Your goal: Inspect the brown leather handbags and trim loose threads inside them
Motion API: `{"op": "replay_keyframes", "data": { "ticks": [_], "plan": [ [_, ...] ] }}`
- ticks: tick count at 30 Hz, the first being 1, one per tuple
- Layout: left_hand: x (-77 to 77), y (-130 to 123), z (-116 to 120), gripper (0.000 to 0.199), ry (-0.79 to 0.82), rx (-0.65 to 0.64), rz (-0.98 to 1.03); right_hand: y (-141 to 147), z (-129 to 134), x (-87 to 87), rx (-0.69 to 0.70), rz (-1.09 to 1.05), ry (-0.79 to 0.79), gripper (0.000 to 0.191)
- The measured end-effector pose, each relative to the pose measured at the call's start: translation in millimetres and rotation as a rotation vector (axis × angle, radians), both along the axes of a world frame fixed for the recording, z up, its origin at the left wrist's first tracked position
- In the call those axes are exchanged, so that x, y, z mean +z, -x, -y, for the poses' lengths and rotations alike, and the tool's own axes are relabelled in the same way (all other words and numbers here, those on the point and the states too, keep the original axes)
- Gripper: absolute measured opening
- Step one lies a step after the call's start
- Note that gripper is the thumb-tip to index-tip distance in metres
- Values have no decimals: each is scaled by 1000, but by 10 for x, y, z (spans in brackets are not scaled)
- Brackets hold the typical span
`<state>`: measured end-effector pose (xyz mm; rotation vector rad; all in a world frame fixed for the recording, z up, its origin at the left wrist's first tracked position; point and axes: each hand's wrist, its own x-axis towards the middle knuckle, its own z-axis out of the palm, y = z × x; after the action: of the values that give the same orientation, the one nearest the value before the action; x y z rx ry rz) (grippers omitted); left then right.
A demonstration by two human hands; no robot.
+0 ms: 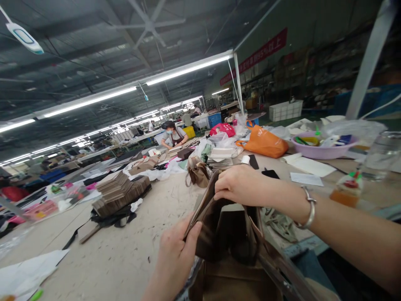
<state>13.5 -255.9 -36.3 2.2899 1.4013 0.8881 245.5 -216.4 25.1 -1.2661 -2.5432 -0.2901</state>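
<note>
A brown bag with its mouth spread wide lies at the table's near edge, close to me. My left hand pinches the bag's left rim between thumb and fingers. Farther along that same rim, my right hand is closed on the edge, its fingers curled over the top. A metal bangle circles my right wrist. Inside the bag the lining looks dark, and pale-edged panels stand up within it. The bag's lower part runs out of view.
Stacked brown pieces lie on the table at left. A small brown bag, an orange bag, a purple basin, a clear jar and an orange glue bottle stand beyond my hands. A co-worker bends over the far end.
</note>
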Motion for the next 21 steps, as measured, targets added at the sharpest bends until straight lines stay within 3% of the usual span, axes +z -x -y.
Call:
{"op": "replay_keyframes", "data": {
  "ticks": [4, 14, 21],
  "plan": [
    [-36, -10, -9, 34, -28, 19, -9, 38, -20, 45, -75, 52, -22, 23],
    [8, -45, -8, 34, -41, 28, -34, 79, -12, 86, -34, 74, -78, 22],
    [-40, -31, -37, 37, -42, 16, -13, 108, -78, 14, -42, 49, -77, 20]
  ]
}}
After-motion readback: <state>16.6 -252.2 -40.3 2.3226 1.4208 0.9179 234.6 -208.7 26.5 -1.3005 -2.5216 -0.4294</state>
